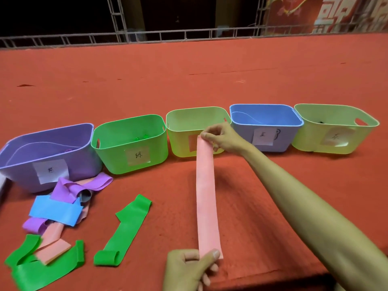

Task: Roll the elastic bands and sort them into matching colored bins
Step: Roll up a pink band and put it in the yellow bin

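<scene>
**Both hands pinched a pink band, stretched out lengthwise**

Pinched at both ends, the pink band (206, 196) ran straight away from the person above the red cloth (210, 80). The left hand (189, 267) gripped the near end, thumb pressed on top and fingers curled beneath. The right hand (222, 137) pinched the far end between its fingertips.

Five bins stood in a row across the cloth, each with a paper label: a purple bin (84, 164), a green bin (113, 158), a yellow-green bin (178, 143), a blue bin (294, 139) and a second yellow-green bin (310, 141). The band's far end and the right hand hung in front of the middle bin and hid most of its label. A heap of bands (56, 208) in purple, blue, pink and green lay on the cloth to the left, just before the purple bin. A loose green band (128, 223) lay between the heap and the pink band. A metal railing (168, 35) edged the far side.

The right forearm reached diagonally from the lower right, almost straight. The left hand stayed close to the body, knuckles to the left.
</scene>
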The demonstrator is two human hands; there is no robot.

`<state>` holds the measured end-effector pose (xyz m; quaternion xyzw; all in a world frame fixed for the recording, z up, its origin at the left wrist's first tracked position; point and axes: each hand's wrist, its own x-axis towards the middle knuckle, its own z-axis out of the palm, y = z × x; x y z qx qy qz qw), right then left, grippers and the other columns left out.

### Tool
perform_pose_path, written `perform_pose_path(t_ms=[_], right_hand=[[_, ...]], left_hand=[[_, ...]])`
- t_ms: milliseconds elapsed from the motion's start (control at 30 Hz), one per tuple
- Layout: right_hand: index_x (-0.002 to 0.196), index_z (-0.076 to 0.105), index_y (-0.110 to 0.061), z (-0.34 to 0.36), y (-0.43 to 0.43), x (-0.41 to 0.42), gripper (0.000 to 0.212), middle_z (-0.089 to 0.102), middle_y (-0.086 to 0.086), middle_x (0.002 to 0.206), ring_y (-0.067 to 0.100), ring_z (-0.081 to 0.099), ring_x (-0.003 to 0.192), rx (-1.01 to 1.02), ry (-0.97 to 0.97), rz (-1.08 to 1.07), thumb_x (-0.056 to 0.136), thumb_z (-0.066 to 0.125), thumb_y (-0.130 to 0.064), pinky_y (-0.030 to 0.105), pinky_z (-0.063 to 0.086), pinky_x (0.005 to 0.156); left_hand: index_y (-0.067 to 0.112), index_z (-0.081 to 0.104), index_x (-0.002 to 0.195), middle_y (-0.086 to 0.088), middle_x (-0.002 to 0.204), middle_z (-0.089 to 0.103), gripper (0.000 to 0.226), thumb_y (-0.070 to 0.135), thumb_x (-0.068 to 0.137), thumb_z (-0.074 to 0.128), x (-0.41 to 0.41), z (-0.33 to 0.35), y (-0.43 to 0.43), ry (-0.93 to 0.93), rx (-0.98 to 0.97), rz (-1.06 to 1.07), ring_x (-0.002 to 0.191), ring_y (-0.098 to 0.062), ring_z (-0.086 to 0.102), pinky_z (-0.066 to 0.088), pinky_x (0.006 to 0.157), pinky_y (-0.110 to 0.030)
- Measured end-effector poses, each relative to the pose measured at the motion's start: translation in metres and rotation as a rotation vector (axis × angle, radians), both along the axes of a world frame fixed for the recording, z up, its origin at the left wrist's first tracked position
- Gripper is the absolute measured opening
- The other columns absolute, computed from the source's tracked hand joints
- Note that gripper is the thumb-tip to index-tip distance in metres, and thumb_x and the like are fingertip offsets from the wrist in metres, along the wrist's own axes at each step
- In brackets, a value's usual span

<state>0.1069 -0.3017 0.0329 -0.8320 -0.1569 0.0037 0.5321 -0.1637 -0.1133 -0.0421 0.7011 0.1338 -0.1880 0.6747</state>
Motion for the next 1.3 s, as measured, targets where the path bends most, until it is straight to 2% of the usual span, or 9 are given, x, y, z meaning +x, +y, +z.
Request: perform_pose_path(t_ms=[233, 367, 467, 600, 733, 800, 900, 1067, 1300], right_hand=[[0.090, 0.076, 0.004, -0.085, 0.012, 0.008, 0.017, 0.068, -0.001, 0.072, -0.002, 0.055, 0.055, -0.111, 0.049, 0.066, 0.099, 0.066, -0.006, 0.017, 0.045, 0.051], [0.089, 0.080, -0.003, -0.113, 0.012, 0.008, 0.013, 0.070, -0.019, 0.069, -0.007, 0.055, 0.060, -0.132, 0.033, 0.109, 0.096, 0.070, -0.007, 0.012, 0.042, 0.060], [0.094, 0.080, -0.002, -0.119, 0.010, 0.011, 0.011, 0.075, -0.010, 0.081, -0.006, 0.057, 0.065, -0.067, 0.038, 0.108, 0.096, 0.071, -0.008, 0.013, 0.044, 0.061], [0.094, 0.078, 0.000, -0.127, 0.009, 0.009, 0.012, 0.070, -0.003, 0.072, 0.005, 0.056, 0.064, 0.090, 0.066, 0.038, 0.097, 0.070, -0.009, 0.024, 0.048, 0.055], [0.096, 0.079, -0.005, -0.138, 0.005, 0.007, 0.009, 0.079, 0.003, 0.087, 0.010, 0.068, 0.077, 0.114, 0.002, -0.018, 0.089, 0.074, -0.001, 0.028, 0.055, 0.071], [0.096, 0.079, -0.006, -0.139, 0.005, 0.007, 0.012, 0.080, 0.006, 0.091, 0.011, 0.071, 0.081, 0.131, -0.018, -0.043, 0.087, 0.075, 0.001, 0.031, 0.058, 0.078], [0.096, 0.079, -0.003, -0.137, 0.008, 0.004, 0.011, 0.079, 0.003, 0.088, 0.006, 0.070, 0.076, 0.181, -0.057, -0.072, 0.087, 0.076, 0.003, 0.023, 0.055, 0.071], [0.097, 0.076, 0.004, -0.130, 0.009, -0.004, 0.009, 0.075, 0.004, 0.079, 0.003, 0.065, 0.064, 0.283, -0.040, -0.082, 0.088, 0.077, 0.002, 0.020, 0.050, 0.049], [0.096, 0.077, -0.001, -0.131, 0.005, -0.012, 0.007, 0.074, -0.008, 0.074, 0.002, 0.063, 0.061, 0.271, -0.033, -0.107, 0.088, 0.078, -0.001, 0.027, 0.053, 0.047]], left_hand=[[-0.002, 0.077, 0.061, -0.013, 0.061, 0.073, 0.029, 0.019, 0.076, 0.091, -0.009, -0.007, -0.001, 0.147, 0.178, -0.117, 0.049, -0.013, 0.066, 0.044, 0.054, -0.016], [0.012, 0.074, 0.063, 0.006, 0.052, 0.066, 0.049, 0.058, 0.062, 0.090, -0.005, 0.007, 0.025, 0.095, 0.566, -0.238, 0.053, 0.002, 0.062, 0.041, 0.058, -0.012], [0.025, 0.078, 0.066, 0.015, 0.058, 0.070, 0.050, 0.074, 0.074, 0.074, 0.030, 0.036, 0.044, 0.021, 0.830, -0.391, 0.053, 0.007, 0.062, 0.049, 0.066, -0.015], [0.023, 0.077, 0.073, 0.010, 0.068, 0.075, 0.030, 0.046, 0.091, 0.072, 0.136, 0.007, 0.040, -0.342, 0.721, -0.193, 0.063, -0.009, 0.070, 0.059, 0.071, -0.035], [0.020, 0.075, 0.113, 0.007, 0.109, 0.076, 0.019, 0.028, 0.099, 0.066, 0.229, -0.030, 0.013, -0.631, 0.639, -0.134, 0.094, -0.007, 0.067, 0.045, 0.078, -0.007], [0.020, 0.073, 0.117, 0.007, 0.114, 0.074, 0.022, 0.031, 0.101, 0.061, 0.248, -0.037, 0.007, -0.667, 0.610, -0.132, 0.097, -0.006, 0.066, 0.048, 0.083, -0.013], [0.028, 0.076, 0.103, 0.011, 0.097, 0.076, 0.030, 0.044, 0.103, 0.050, 0.260, -0.046, 0.009, -0.660, 0.572, -0.121, 0.091, -0.010, 0.068, 0.055, 0.084, -0.039], [0.025, 0.072, 0.082, 0.003, 0.065, 0.064, 0.049, 0.058, 0.101, 0.042, 0.264, -0.053, 0.006, -0.671, 0.502, -0.153, 0.065, -0.016, 0.060, 0.052, 0.066, -0.046], [0.009, 0.063, 0.075, -0.015, 0.068, 0.058, 0.060, 0.062, 0.097, 0.048, 0.267, -0.057, 0.007, -0.656, 0.500, -0.150, 0.061, -0.026, 0.049, 0.049, 0.064, -0.052]])
